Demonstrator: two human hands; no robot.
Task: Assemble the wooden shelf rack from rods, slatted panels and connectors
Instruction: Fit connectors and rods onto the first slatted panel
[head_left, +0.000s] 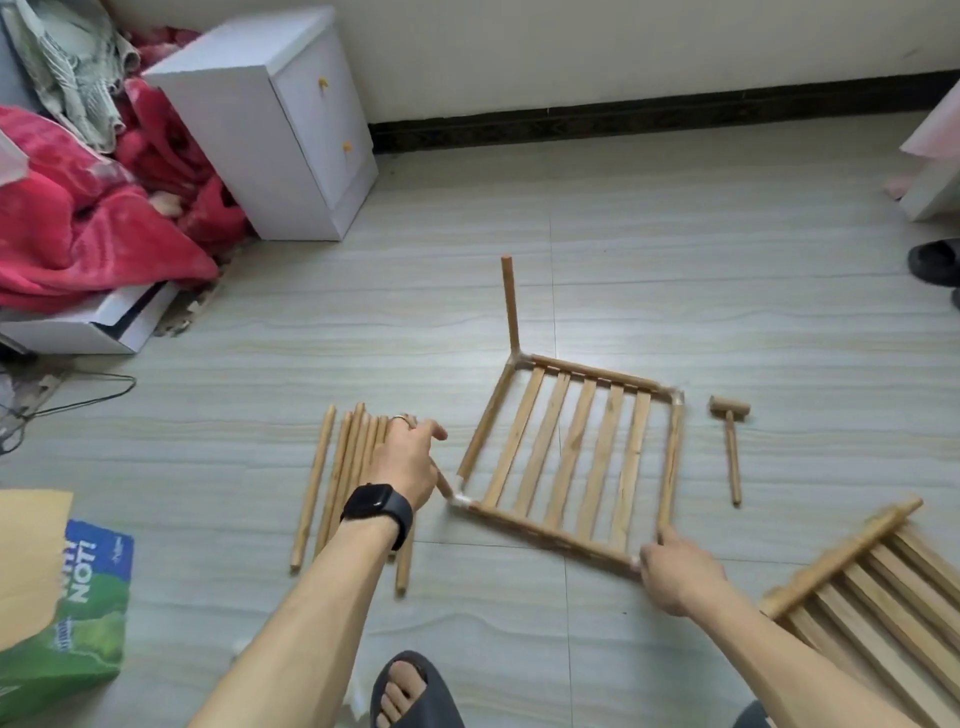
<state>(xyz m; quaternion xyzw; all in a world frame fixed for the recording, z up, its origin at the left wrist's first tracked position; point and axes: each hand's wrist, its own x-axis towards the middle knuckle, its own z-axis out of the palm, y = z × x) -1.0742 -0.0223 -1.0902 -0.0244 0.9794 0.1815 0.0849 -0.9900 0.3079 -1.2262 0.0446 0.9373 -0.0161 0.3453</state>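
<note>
Mallet (730, 422) beside frame (575, 447), right hand (675, 574) pinching its corner, left hand (408, 460) perhaps gripping rod (444, 483), covering loose rods (314, 483).

slatted panel (571, 457): flat on floor, clear connectors (675, 397) at corners, upright rod (510, 306) at far-left corner, slanted rod (444, 484) at near-left corner. loose rods (343, 467): bundled left. second slatted panel (872, 597): lower right.

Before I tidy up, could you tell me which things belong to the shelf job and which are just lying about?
Job: slatted frame, upright rod, loose rods, mallet, spare slatted panel.
Lying about: white cabinet, red blanket, green bag.
</note>
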